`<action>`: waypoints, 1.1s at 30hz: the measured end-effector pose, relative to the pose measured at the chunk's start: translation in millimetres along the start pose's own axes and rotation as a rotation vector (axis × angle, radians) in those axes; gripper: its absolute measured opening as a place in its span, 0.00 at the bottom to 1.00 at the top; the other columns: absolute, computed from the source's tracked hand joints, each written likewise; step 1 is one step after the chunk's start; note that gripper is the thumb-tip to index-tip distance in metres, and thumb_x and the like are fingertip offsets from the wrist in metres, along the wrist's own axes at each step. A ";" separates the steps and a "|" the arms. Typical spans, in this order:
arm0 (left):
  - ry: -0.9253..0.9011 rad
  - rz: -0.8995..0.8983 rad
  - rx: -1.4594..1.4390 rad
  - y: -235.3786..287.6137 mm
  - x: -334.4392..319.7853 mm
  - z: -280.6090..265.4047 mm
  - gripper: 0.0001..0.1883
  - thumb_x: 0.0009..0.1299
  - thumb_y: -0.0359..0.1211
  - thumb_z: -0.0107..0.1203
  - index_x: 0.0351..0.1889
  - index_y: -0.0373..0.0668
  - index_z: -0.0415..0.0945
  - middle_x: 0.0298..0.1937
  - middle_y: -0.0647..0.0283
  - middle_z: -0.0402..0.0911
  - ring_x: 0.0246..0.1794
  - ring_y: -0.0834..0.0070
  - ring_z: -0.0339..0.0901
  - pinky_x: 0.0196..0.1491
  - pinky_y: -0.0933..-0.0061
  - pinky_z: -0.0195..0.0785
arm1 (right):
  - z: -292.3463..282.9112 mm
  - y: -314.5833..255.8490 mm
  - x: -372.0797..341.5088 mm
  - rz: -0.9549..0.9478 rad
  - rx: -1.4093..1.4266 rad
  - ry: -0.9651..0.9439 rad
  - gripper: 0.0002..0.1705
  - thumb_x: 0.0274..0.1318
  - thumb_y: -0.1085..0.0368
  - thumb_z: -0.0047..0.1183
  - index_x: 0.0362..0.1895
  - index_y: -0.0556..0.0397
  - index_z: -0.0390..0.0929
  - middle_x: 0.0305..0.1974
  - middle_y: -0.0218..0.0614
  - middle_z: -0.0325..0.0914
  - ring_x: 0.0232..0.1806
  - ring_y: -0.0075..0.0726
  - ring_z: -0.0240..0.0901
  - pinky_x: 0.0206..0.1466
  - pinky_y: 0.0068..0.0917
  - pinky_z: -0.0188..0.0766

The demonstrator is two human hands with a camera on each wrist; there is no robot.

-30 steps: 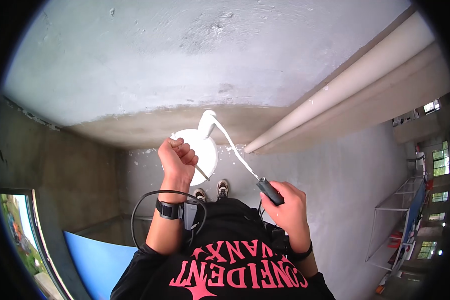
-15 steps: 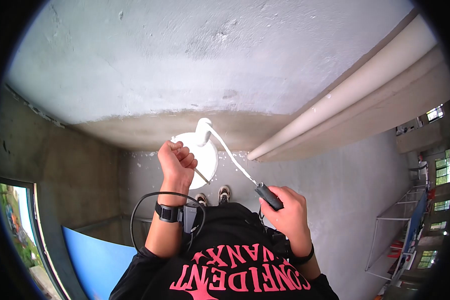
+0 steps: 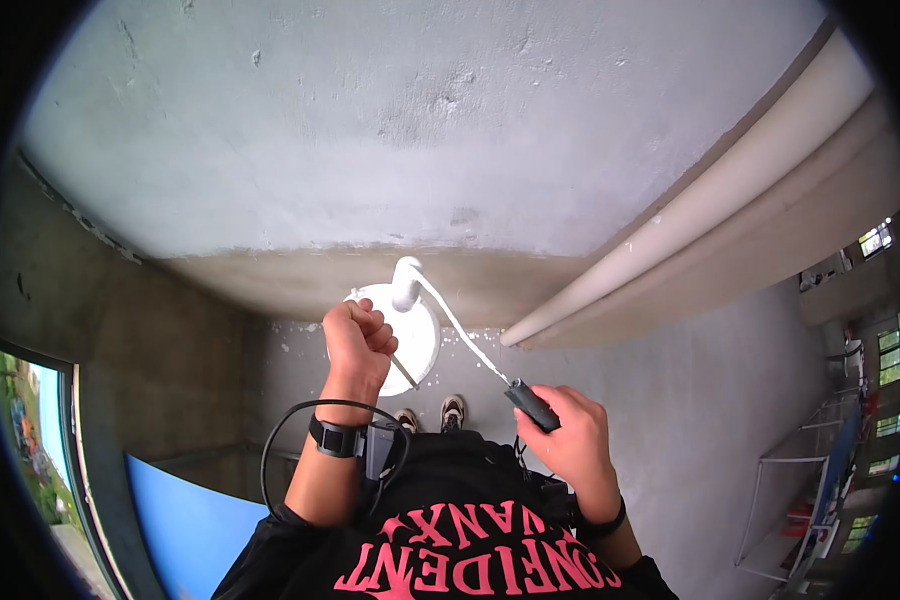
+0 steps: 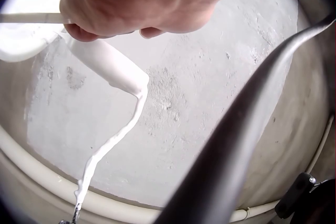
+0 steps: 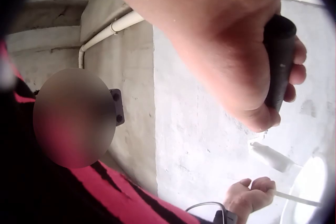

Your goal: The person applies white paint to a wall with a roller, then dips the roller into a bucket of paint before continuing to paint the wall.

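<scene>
A paint roller (image 3: 406, 286), coated white along its bent frame (image 3: 458, 326), overlaps the far right rim of a white bucket (image 3: 425, 345) in the head view. My right hand (image 3: 573, 432) grips its dark handle (image 3: 533, 405), fingers wrapped round it, as the right wrist view shows. With curled fingers, my left hand (image 3: 358, 350) holds the bucket's thin pale handle (image 3: 405, 373). That handle reaches the near rim and also shows in the left wrist view (image 4: 31, 18). The left hand hides its middle. Much of the bucket's inside is washed out by glare.
Ahead stands a wall (image 3: 320, 190), white above a bare brownish strip. A thick pipe (image 3: 670, 215) slants along the right corner. White spatters dot the grey floor (image 3: 650, 370). At lower left are a blue panel (image 3: 200, 530) and a window (image 3: 45, 440). A cable loops over the left forearm.
The whole head view has shifted, with wall, bucket and feet lower in frame. The roller sits slightly nearer the bucket's middle. Both hands keep their grips.
</scene>
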State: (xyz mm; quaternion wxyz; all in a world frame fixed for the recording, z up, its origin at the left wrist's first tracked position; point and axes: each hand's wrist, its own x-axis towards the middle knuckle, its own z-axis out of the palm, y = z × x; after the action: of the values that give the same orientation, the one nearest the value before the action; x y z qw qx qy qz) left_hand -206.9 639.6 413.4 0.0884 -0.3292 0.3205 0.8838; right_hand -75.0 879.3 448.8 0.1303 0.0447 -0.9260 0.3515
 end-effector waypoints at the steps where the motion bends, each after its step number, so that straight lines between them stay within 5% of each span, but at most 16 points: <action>1: 0.023 0.004 0.011 0.7 -2.7 3.1 0.09 0.50 0.25 0.39 0.29 0.47 0.57 0.16 0.75 0.47 0.14 0.81 0.41 0.21 0.74 0.36 | -0.1 0.7 0.3 -0.003 -0.005 0.001 0.14 0.42 0.66 0.66 0.37 0.50 0.80 0.25 0.36 0.77 0.22 0.45 0.75 0.25 0.35 0.71; 12: -0.037 -0.020 -0.009 -0.6 5.0 -3.0 0.11 0.52 0.24 0.41 0.21 0.53 0.53 0.14 0.76 0.47 0.12 0.82 0.39 0.19 0.73 0.32 | 9.9 -0.6 6.4 -0.007 0.000 -0.017 0.13 0.42 0.67 0.66 0.36 0.52 0.81 0.26 0.37 0.78 0.23 0.46 0.76 0.27 0.36 0.72; 16: -0.019 -0.007 0.002 -1.2 3.4 -3.2 0.10 0.52 0.24 0.40 0.22 0.53 0.54 0.15 0.76 0.48 0.12 0.82 0.40 0.19 0.73 0.32 | 10.0 1.6 3.7 0.050 -0.021 -0.029 0.13 0.42 0.67 0.66 0.36 0.52 0.81 0.26 0.38 0.78 0.24 0.48 0.76 0.28 0.38 0.72; 17: -0.051 0.001 0.020 -3.0 6.1 -8.4 0.09 0.51 0.25 0.41 0.30 0.48 0.59 0.17 0.76 0.49 0.13 0.82 0.41 0.20 0.75 0.35 | 9.4 0.1 4.4 0.053 -0.023 -0.023 0.13 0.41 0.68 0.66 0.36 0.52 0.81 0.26 0.38 0.78 0.25 0.48 0.76 0.29 0.38 0.72; 33: -0.032 0.007 0.006 -2.1 6.6 -9.1 0.10 0.48 0.25 0.39 0.23 0.51 0.53 0.16 0.76 0.46 0.13 0.81 0.39 0.21 0.74 0.33 | 11.0 3.8 3.9 -0.045 -0.040 0.013 0.16 0.41 0.69 0.66 0.39 0.53 0.81 0.24 0.38 0.77 0.22 0.45 0.74 0.26 0.36 0.70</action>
State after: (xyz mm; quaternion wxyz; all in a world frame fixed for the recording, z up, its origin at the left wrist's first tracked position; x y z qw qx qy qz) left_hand -206.5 635.1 402.8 0.0914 -0.3135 0.3228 0.8884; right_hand -81.7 874.9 439.5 0.1449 0.0605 -0.9307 0.3305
